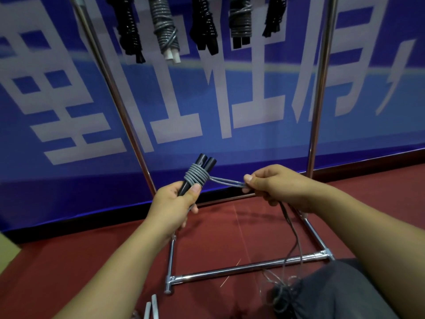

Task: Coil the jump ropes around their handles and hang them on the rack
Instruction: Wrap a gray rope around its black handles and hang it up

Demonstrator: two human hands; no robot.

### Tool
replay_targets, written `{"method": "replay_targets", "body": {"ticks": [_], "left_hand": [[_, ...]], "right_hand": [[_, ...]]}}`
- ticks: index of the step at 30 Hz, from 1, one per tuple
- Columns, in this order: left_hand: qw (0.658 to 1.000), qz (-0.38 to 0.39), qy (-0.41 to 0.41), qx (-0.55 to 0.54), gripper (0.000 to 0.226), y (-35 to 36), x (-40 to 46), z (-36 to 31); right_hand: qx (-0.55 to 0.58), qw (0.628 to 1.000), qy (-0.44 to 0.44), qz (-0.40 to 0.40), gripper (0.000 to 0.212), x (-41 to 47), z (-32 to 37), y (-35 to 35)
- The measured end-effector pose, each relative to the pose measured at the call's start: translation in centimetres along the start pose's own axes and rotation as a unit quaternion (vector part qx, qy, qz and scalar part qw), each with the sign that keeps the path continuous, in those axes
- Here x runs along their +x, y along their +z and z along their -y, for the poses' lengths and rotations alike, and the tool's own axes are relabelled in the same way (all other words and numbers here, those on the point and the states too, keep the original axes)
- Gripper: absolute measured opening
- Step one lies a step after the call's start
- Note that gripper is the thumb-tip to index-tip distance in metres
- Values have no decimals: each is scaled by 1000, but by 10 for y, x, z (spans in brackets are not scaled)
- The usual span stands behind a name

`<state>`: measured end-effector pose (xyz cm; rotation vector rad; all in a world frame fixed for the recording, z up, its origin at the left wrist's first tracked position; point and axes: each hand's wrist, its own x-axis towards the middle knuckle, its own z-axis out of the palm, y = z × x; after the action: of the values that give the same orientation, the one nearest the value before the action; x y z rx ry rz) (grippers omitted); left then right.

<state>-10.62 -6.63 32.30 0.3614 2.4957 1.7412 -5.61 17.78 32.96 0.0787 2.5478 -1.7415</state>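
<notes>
Left grip: the left hand (174, 203) is clenched around the lower part of two black handles (197, 174) held side by side, thumb pressing just below the coils.
Right grip: the right hand (278, 187) pinches doubled strands of the grey rope (226, 182) between thumb and fingers.
Coil: several grey turns wrap the handles near their upper ends, at frame centre.
Axis: the handles' long axis tilts up and to the right, free ends toward the blue banner (69, 111).
Hidden: the handles' lower ends are covered by the palm; the slack rope drops from the right hand, blurred, to a tangle at lower right.
Rack: the chrome rack (241, 268) stands behind; wound ropes (165, 26) hang along the top edge, cut off by the frame.
</notes>
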Motion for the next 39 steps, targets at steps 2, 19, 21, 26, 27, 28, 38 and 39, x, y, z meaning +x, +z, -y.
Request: {"method": "replay_targets", "body": {"ticks": [2,19,21,26,27,28,38,39], "left_hand": [[1000,1,2,15,18,1,1,0],[991,-4,5,133,27,10,4,9],[989,0,10,151,25,12,3,11],[980,41,22,193,19,15,2,15],[978,54,18,201,19,16,1,15],[975,68,13,209,18,17,0,15],[949,195,-6,248,13,26,-11,4],[946,205,1,252,14,25,-12,4]], "right_hand": [[-12,1000,-12,0,33,-1,0,0],[-37,996,-49,65,29,-6,3,21],[-44,994,-60,75,30,-8,6,25],[-53,994,-81,59,31,-11,10,25],[-55,994,-84,53,32,-12,10,25],[-56,993,-88,45,32,-12,10,24],[-69,995,-70,-23,29,-4,2,27],[-69,995,-66,-30,30,-3,0,28]]}}
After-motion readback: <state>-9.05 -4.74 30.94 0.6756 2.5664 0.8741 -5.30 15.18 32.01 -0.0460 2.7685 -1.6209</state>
